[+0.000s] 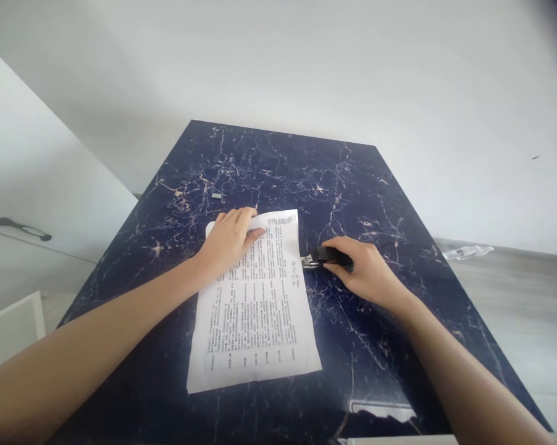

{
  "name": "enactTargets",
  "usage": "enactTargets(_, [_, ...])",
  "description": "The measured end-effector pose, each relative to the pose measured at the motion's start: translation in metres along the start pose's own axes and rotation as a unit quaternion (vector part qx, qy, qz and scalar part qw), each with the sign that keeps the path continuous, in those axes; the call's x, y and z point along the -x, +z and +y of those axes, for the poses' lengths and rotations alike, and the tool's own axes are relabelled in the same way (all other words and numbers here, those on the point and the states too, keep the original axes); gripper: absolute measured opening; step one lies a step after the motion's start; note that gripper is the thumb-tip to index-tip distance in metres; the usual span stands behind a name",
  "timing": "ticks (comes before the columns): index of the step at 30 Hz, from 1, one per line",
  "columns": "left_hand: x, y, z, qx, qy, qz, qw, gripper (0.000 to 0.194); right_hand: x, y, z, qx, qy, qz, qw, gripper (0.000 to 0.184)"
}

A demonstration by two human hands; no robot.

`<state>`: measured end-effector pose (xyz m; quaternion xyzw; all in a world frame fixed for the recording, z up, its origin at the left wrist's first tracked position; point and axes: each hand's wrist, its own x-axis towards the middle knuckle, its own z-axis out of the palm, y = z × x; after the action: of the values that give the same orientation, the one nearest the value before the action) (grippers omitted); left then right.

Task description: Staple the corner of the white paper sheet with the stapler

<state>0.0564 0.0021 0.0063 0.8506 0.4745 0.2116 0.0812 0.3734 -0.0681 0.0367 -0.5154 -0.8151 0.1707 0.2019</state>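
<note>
Printed paper (255, 315), seemingly more than one sheet, lies on a dark blue marbled tabletop, its text running sideways to me. My left hand (230, 238) grips the paper at its far left corner, fingers bent over the far edge and thumb on the print. In my right hand (364, 266) is a black stapler (327, 255), held level with fingers closed around its body. The stapler's metal nose meets the paper's right edge beside some handwriting; whether the edge lies between its jaws I cannot tell.
A small grey block (216, 196), perhaps staples, lies beyond the paper. The marbled table (283, 161) reaches to a white wall. On the floor at right is a clear plastic wrapper (468, 252). A white cabinet with a dark handle (23, 230) stands at left.
</note>
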Motion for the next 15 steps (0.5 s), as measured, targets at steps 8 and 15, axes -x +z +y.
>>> enactTargets(8, [-0.0015,0.0019,0.0003,0.006,-0.015,0.001,1.0,0.035,0.0013,0.006,-0.0034,0.005,-0.002,0.006,1.0,0.028])
enactTargets(15, [-0.0014,0.0017,0.0008,0.006,-0.017,-0.006,1.0,0.035,-0.0007,0.0025,-0.0078,0.0,-0.015,-0.002,1.0,0.026])
